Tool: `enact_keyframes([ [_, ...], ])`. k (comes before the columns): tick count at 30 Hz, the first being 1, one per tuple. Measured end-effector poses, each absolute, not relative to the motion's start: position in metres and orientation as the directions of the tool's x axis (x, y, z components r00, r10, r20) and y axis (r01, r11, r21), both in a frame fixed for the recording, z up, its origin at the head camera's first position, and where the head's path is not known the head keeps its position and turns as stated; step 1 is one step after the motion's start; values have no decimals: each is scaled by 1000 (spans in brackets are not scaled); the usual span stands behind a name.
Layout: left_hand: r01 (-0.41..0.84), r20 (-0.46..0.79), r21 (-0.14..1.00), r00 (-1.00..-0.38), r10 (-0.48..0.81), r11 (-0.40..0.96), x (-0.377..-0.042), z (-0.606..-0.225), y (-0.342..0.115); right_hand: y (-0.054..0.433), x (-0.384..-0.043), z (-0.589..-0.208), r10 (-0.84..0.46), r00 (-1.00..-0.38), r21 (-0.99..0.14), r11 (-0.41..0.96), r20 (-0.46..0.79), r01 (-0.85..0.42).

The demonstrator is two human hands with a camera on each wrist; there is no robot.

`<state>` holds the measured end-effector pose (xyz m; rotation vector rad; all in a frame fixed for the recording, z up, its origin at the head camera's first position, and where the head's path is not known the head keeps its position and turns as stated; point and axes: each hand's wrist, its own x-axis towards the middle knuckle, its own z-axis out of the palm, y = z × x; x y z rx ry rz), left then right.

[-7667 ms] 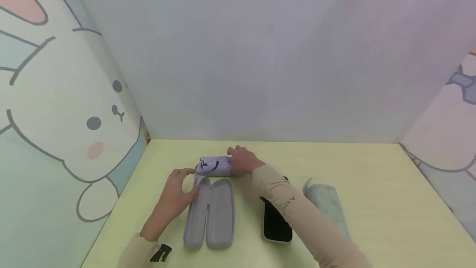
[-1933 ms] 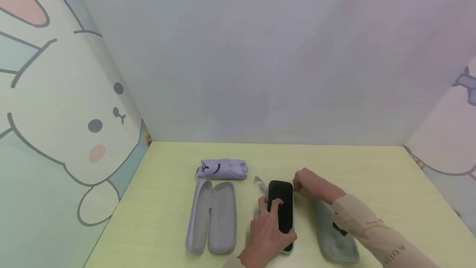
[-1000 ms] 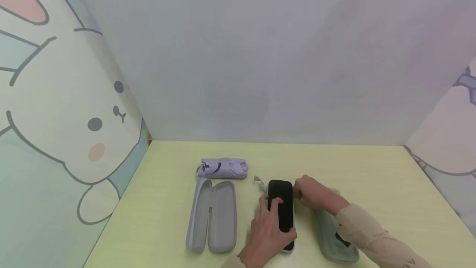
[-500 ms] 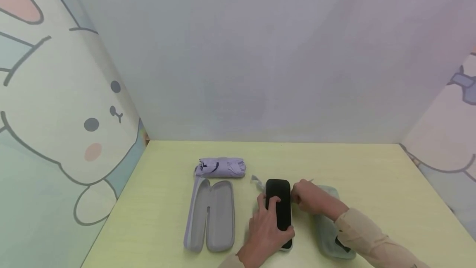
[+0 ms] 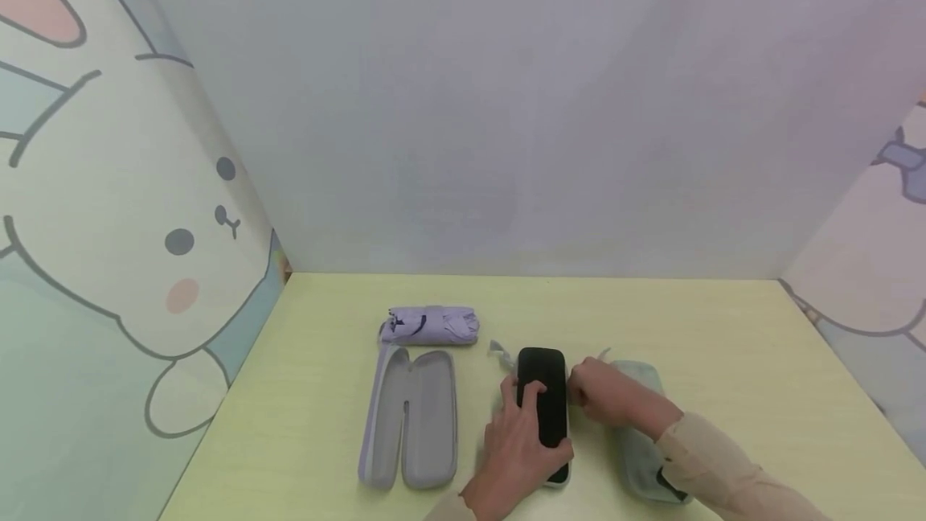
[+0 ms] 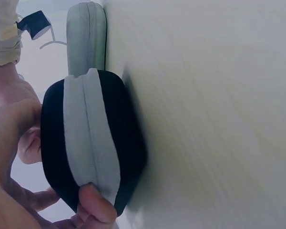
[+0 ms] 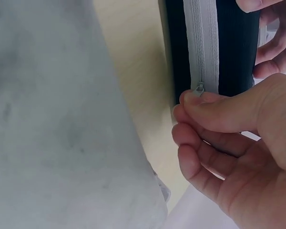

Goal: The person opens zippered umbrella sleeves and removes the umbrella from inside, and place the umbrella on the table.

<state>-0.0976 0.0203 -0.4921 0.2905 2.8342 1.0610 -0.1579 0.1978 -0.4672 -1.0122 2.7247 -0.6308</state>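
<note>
A black zippered case (image 5: 544, 365) with a pale grey zip band lies lengthwise on the table. My left hand (image 5: 515, 450) grips it from above, fingers spread over its top and thumb at the near end. In the left wrist view, a fingertip presses on the grey zip band (image 6: 88, 129). Beside the case's right edge is my right hand (image 5: 611, 397). The right wrist view shows its thumb and forefinger pinching the small zipper pull (image 7: 199, 89), its other fingers curled below. The zip looks closed where it shows. The case's underside is hidden.
A pale green case (image 5: 640, 457) lies just right, partly under the right forearm. To the left, a grey-lined lilac case (image 5: 430, 424) lies spread apart, with a rolled lilac bundle (image 5: 434, 326), like a folded umbrella, behind it. Walls border the yellow table (image 5: 709, 336).
Earlier, my right hand was at the lilac bundle and my left at the spread case; both are now at the black case. Lately my right hand has slid slightly nearer along its side.
</note>
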Motion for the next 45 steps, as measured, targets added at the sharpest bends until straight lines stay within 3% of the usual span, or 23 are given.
enact_keyframes([
  [14,131,-34,656,-979,203,743,-98,-493,20,197,-143,-473,-714,-696,-452,598,75,-662],
  [22,117,-42,651,-981,190,750,-97,-493,22,199,-133,-477,-718,-693,-513,572,63,-640],
  [36,129,-16,642,-983,181,755,-97,-494,24,200,-107,-490,-730,-653,-507,493,202,-707],
  [39,125,-12,648,-985,174,751,-96,-493,24,199,-99,-491,-710,-667,-479,514,228,-711],
  [45,182,6,629,-973,229,756,-96,-488,20,199,-85,-490,-624,-766,-482,629,154,-610],
])
